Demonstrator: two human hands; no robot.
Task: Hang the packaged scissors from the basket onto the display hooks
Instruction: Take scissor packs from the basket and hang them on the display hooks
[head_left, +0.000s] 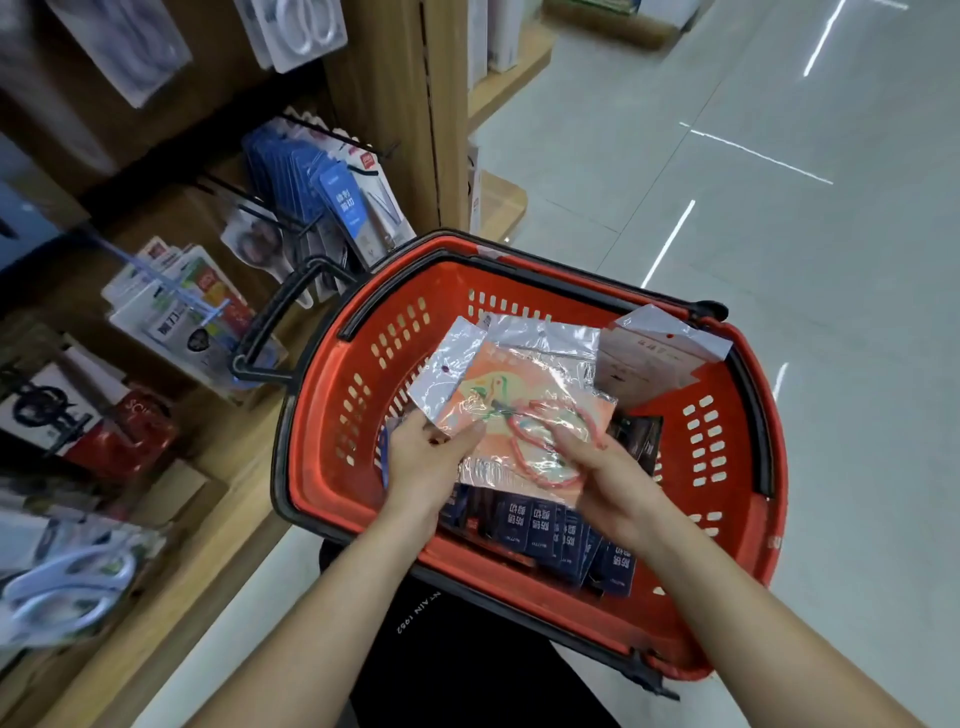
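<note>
Scissors pack (524, 415), pink handles on an orange card in a clear sleeve, is held just above the red basket (322, 441). The left hand (421, 457) pinches its left edge, thumb on top. The right hand (608, 478) curls over its lower right corner. Below, navy packs (545, 530) stand in a row, their white characters possibly 防锈, too soft to be sure. Black hooks (332, 135) on the wooden shelf carry blue packs (337, 192). The black shirt (467, 649) reads "NTAIN 1952".
</note>
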